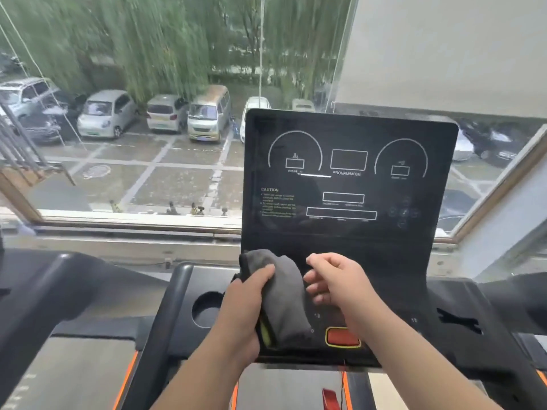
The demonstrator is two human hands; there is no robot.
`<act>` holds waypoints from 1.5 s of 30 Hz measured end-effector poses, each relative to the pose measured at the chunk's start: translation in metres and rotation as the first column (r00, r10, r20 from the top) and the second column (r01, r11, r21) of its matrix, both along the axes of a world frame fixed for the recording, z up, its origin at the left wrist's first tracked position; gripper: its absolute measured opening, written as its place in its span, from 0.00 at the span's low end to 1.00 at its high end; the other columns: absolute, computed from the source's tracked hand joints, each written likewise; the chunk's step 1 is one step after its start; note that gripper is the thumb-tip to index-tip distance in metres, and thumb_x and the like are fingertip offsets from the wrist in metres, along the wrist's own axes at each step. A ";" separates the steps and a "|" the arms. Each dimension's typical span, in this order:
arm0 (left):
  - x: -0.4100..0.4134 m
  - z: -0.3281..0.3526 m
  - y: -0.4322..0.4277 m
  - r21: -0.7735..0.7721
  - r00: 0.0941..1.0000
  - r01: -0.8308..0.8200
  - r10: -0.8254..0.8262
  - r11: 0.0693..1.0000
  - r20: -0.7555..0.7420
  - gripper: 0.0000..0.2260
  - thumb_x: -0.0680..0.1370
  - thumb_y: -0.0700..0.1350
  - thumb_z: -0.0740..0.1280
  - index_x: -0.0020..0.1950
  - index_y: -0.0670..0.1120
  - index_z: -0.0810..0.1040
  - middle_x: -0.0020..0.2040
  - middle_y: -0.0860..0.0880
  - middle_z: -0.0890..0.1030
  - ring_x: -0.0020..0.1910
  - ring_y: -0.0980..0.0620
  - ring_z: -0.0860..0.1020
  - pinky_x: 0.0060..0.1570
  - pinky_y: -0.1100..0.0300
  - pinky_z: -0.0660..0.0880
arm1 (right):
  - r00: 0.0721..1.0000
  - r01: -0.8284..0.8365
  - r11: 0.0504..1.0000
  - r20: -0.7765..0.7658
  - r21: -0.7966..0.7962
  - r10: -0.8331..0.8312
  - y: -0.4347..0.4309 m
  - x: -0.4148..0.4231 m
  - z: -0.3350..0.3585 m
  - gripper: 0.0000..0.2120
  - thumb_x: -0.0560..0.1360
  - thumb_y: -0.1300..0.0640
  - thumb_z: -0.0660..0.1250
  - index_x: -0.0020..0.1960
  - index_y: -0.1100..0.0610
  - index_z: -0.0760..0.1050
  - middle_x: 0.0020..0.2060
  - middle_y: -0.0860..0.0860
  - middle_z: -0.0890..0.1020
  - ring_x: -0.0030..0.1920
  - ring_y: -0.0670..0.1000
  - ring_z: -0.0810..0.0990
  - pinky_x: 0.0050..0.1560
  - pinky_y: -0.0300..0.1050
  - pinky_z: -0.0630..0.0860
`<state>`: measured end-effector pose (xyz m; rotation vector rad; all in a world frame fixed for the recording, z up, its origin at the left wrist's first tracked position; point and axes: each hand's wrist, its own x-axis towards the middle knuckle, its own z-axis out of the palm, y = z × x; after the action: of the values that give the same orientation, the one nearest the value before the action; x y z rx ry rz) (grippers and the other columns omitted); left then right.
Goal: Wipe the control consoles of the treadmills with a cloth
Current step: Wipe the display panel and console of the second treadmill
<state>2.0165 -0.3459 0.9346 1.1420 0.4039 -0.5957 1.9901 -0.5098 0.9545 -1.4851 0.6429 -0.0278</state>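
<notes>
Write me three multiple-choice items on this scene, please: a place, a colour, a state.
1. Where is the cup holder relative to the cloth?
A. Left
B. Right
C. Above

2. What colour is the oval button on the console?
A. Blue
B. Red, yellow-rimmed
C. White

3. How is the cloth held?
A. Draped over the display
B. Lying on the belt
C. Gripped by the left hand

Answers: 1 A, the round recess sits left of the grey cloth; 2 B, it is red inside a yellow ring; 3 C, that hand curls round it.
</notes>
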 end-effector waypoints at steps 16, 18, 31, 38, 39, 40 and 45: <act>0.166 0.106 -0.037 0.161 0.783 -0.498 0.362 0.852 0.505 0.16 0.80 0.54 0.71 0.62 0.45 0.79 0.53 0.47 0.86 0.50 0.48 0.85 0.56 0.49 0.82 | 0.916 0.156 0.037 0.158 -0.987 0.368 -0.133 0.210 0.128 0.24 0.83 0.45 0.61 0.74 0.57 0.73 0.71 0.54 0.76 0.73 0.58 0.71 0.78 0.56 0.63; 0.180 0.118 -0.044 0.196 0.693 -0.573 0.343 0.796 0.634 0.14 0.80 0.55 0.70 0.59 0.46 0.80 0.50 0.47 0.86 0.48 0.47 0.85 0.55 0.47 0.82 | 0.926 0.131 0.029 0.133 -0.991 0.353 -0.145 0.215 0.118 0.24 0.84 0.46 0.59 0.75 0.57 0.72 0.69 0.54 0.79 0.71 0.57 0.74 0.77 0.55 0.63; 0.274 0.075 -0.085 0.525 0.199 -0.703 -0.577 0.480 0.792 0.30 0.83 0.64 0.56 0.84 0.57 0.59 0.86 0.54 0.52 0.84 0.52 0.43 0.83 0.48 0.48 | 0.802 0.523 -0.012 0.488 -0.852 0.344 -0.145 0.236 0.071 0.20 0.81 0.54 0.64 0.70 0.59 0.77 0.65 0.54 0.82 0.68 0.57 0.78 0.80 0.58 0.60; 0.246 0.038 -0.082 0.566 0.201 -0.714 -0.653 0.413 0.730 0.31 0.84 0.59 0.55 0.85 0.49 0.57 0.85 0.50 0.55 0.85 0.49 0.46 0.82 0.43 0.46 | 0.823 0.484 0.095 0.489 -0.870 0.287 -0.141 0.235 0.077 0.21 0.82 0.51 0.57 0.70 0.56 0.79 0.66 0.51 0.82 0.71 0.54 0.77 0.82 0.53 0.55; 0.239 0.025 -0.079 0.569 0.185 -0.719 -0.680 0.399 0.710 0.31 0.83 0.57 0.57 0.85 0.48 0.58 0.85 0.49 0.56 0.85 0.47 0.47 0.82 0.42 0.47 | 0.828 0.471 0.121 0.486 -0.873 0.280 -0.141 0.233 0.078 0.22 0.82 0.51 0.56 0.70 0.56 0.79 0.67 0.51 0.82 0.71 0.53 0.76 0.82 0.51 0.54; 0.231 0.010 -0.075 0.566 0.159 -0.730 -0.710 0.383 0.686 0.32 0.82 0.57 0.59 0.84 0.48 0.59 0.85 0.49 0.57 0.85 0.46 0.49 0.82 0.41 0.49 | 0.833 0.458 0.144 0.480 -0.877 0.274 -0.141 0.232 0.080 0.22 0.82 0.50 0.55 0.70 0.55 0.79 0.67 0.50 0.82 0.72 0.52 0.76 0.82 0.50 0.53; 0.212 -0.041 -0.038 0.565 -0.047 -0.782 -0.928 0.265 0.370 0.36 0.74 0.52 0.69 0.81 0.48 0.67 0.83 0.50 0.63 0.83 0.45 0.57 0.79 0.39 0.57 | 0.860 0.393 0.166 0.425 -0.904 0.280 -0.143 0.229 0.084 0.23 0.82 0.50 0.54 0.72 0.54 0.78 0.70 0.50 0.80 0.74 0.52 0.74 0.82 0.53 0.56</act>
<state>2.2288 -0.3842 0.8937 2.6234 -1.1666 0.9454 2.2193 -0.6523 1.0382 -2.6174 0.1272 -1.1399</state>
